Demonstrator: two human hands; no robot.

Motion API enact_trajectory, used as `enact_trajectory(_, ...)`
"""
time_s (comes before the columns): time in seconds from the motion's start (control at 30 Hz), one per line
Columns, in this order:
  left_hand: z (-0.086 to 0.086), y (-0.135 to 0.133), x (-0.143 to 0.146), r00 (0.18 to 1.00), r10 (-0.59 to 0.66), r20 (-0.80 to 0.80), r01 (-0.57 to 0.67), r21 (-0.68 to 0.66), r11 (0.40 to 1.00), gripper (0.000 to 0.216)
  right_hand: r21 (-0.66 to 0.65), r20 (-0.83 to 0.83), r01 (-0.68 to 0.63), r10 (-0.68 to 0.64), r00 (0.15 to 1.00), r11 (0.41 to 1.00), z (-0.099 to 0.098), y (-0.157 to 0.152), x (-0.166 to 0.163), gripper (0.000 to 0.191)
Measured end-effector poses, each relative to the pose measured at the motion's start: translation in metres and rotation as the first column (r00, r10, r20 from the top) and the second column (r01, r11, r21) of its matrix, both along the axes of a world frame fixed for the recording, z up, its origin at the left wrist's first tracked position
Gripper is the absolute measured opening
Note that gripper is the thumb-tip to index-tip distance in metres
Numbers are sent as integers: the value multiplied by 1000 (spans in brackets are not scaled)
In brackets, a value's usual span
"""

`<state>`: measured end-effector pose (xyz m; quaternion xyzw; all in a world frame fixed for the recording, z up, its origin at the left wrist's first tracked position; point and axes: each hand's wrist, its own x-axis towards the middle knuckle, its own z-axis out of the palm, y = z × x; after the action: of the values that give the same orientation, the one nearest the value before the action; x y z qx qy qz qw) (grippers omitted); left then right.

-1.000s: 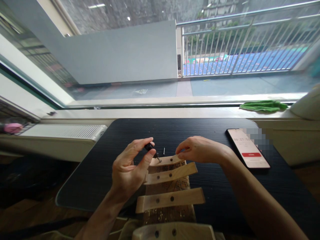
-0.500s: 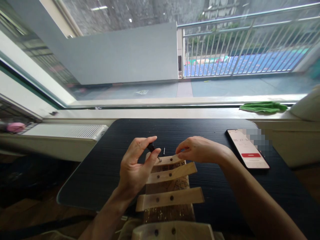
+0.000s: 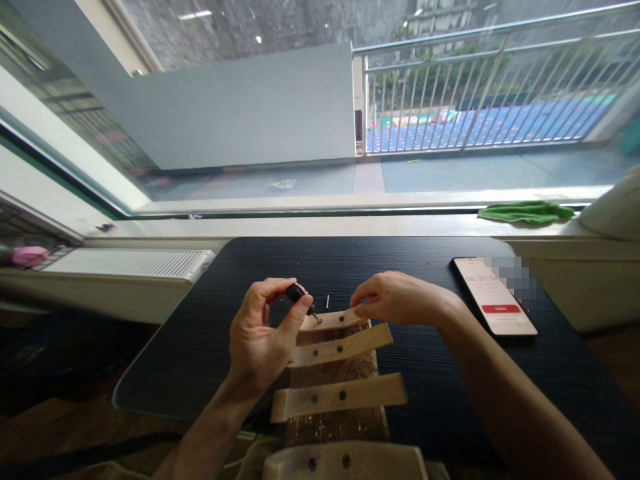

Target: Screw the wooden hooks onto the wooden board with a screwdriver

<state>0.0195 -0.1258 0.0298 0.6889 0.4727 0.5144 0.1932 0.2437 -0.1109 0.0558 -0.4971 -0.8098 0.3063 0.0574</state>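
Note:
A wooden rack of curved slats fixed across a central board lies on the dark table, reaching toward me. My left hand pinches a small black screwdriver between thumb and fingers, its tip at the left hole of the farthest slat. My right hand rests with curled fingers on the right end of that same slat. A small loose screw stands on the table just beyond the slat.
A phone with a lit timer screen lies on the table at the right. A green cloth sits on the window sill. A white radiator runs at the left. A pale cushion shows at the far right edge.
My left fingers have curled round the screwdriver's handle, turning it. The right hand and the slats have stayed in place.

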Motion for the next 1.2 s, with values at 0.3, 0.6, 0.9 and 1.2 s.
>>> enact_trajectory(0.3,6,-4,-3,997,-78,-28,77,-51,996,29,0,7,2,-2,1000,1000,0,0,0,29)
enact_trajectory(0.6,7,-6,-6,992,-120,-39,113,-140,984,30,22,5,-12,12,1000,1000,0,-1,0,29)
enact_trajectory(0.9,3,-5,-1,994,-52,-97,49,-29,998,28,16,5,-3,3,1000,1000,1,-2,0,29)
enact_trajectory(1.2,4,-4,1,967,144,-211,-113,152,982,37,14,1,-2,2,1000,1000,-1,-1,0,29)
